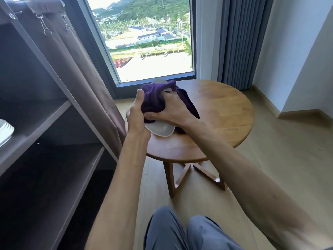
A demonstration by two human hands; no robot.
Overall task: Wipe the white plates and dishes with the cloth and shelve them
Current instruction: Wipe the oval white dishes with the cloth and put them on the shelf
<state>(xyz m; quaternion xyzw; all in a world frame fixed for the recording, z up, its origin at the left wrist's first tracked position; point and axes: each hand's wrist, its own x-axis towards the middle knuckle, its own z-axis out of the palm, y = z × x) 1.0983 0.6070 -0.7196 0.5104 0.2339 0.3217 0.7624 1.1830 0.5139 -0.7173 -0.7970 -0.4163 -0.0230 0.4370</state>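
My left hand (136, 114) grips a white dish (160, 130) by its left edge, above the left side of a round wooden table (221, 112). My right hand (171, 110) clutches a bunched purple cloth (153, 100) and presses it onto the dish. The cloth hides most of the dish and hangs over its far side. Behind the cloth, the rim of another white dish (158, 81) shows at the table's far edge. A stack of white dishes (5, 131) sits on the upper shelf (45, 120) at the far left.
A dark shelving unit with a lower shelf (59, 174) stands on the left, its brown curtain (75, 73) pulled aside. A window and grey curtains (241, 42) lie beyond the table. My knees (180, 231) are at the bottom, over wooden floor.
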